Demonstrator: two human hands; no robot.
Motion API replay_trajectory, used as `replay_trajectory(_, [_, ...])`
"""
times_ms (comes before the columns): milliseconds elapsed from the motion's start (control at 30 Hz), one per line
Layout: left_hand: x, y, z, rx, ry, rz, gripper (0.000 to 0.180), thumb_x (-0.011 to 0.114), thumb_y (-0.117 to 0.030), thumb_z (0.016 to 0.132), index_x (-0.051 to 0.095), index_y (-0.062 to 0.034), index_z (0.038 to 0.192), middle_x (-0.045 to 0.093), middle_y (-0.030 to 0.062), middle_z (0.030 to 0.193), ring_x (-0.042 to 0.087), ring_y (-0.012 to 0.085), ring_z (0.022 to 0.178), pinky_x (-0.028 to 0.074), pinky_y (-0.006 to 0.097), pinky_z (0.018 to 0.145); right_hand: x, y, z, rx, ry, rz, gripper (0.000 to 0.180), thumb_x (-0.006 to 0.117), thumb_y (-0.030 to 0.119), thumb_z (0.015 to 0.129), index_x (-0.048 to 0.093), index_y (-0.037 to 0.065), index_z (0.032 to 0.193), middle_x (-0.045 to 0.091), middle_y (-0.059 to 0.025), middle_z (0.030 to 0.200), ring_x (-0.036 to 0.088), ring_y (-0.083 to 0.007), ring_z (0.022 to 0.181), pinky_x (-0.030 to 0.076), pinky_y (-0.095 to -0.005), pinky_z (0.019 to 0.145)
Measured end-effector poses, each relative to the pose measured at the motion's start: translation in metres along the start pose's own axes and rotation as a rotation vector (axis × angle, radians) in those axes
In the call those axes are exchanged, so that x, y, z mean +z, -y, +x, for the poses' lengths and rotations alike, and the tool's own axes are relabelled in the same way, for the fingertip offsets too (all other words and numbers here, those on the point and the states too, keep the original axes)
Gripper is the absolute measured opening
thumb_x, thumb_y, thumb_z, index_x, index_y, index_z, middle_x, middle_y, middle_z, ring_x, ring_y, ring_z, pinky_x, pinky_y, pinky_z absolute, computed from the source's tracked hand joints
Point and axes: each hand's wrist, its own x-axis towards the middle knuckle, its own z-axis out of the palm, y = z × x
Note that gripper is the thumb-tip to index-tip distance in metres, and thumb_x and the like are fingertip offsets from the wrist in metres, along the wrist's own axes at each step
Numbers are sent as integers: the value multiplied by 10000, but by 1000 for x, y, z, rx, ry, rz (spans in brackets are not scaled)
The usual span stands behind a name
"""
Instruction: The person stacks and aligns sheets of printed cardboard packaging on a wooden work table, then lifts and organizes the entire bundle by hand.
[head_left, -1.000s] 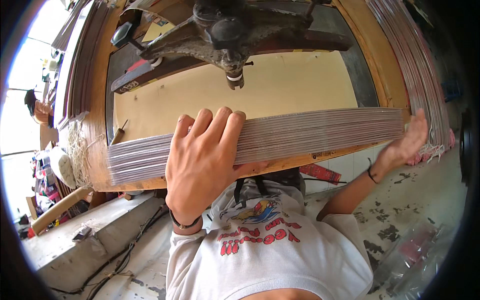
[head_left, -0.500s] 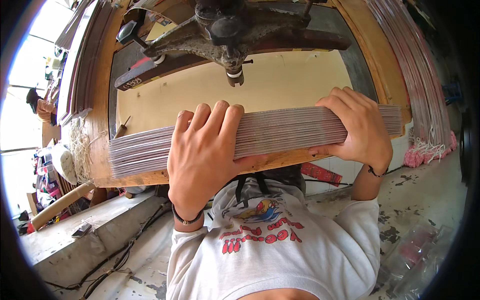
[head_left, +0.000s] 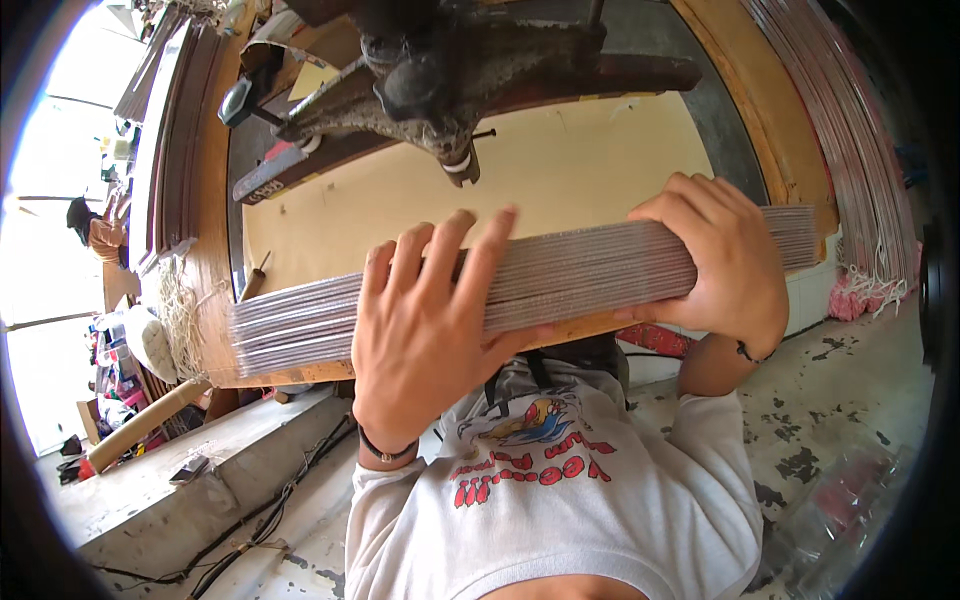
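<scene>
Pressing down on a long stack of thin grey card sheets [head_left: 560, 285], both hands pin it along the near edge of the wooden desk [head_left: 215, 330]. The left hand [head_left: 425, 335] lies flat with fingers spread, released rather than clenched; the right hand [head_left: 725, 265] curls over the top, its grip grasping the stack. A dark metal machine head [head_left: 440, 75] hangs just beyond, over tan board [head_left: 570, 165]. Because the sheets fan loose at the unheld left end, they could likely splay or slide off the edge if pressure turns uneven.
</scene>
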Motion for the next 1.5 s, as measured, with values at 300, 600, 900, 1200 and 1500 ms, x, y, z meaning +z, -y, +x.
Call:
replay_trajectory(300, [-3, 0, 3, 66, 89, -10, 924, 828, -604, 564, 581, -362, 1421, 506, 96, 1501, 563, 326, 1223, 449, 456, 1012, -1, -3, -7, -31, -65, 49, 731, 888, 537, 534, 684, 100, 1083, 663, -60, 966, 638, -290, 902, 495, -398, 816])
replay_trajectory(600, [2, 8, 20, 83, 14, 23, 854, 840, -522, 603, 594, -379, 1408, 553, 93, 1427, 600, 283, 1088, 462, 420, 949, 2, -31, 1, -307, -344, 152, 553, 858, 529, 599, 744, 96, 923, 680, -26, 942, 609, -239, 843, 490, -372, 742])
replay_trajectory(900, [-4, 5, 12, 51, 44, -29, 837, 847, -485, 614, 595, -385, 1406, 601, 72, 1300, 595, 264, 1025, 457, 408, 920, 3, -14, -12, -269, -292, -29, 490, 826, 548, 646, 744, 126, 879, 608, 11, 851, 549, -199, 758, 432, -350, 677])
replay_trajectory(1200, [-11, 5, 6, 62, 108, -101, 879, 816, -605, 619, 585, -340, 1424, 596, 89, 1241, 567, 277, 1041, 420, 420, 943, 6, -6, -15, -247, -289, -54, 513, 821, 561, 653, 724, 129, 911, 593, 3, 851, 558, -199, 743, 418, -353, 663])
replay_trajectory(1500, [-4, 12, 2, 117, 47, -66, 962, 859, -398, 618, 479, -187, 1476, 599, 72, 1109, 577, 285, 1009, 443, 418, 907, 5, 1, -8, -71, -137, -168, 737, 858, 528, 576, 639, 102, 1136, 636, -54, 1001, 618, -270, 942, 467, -401, 847])
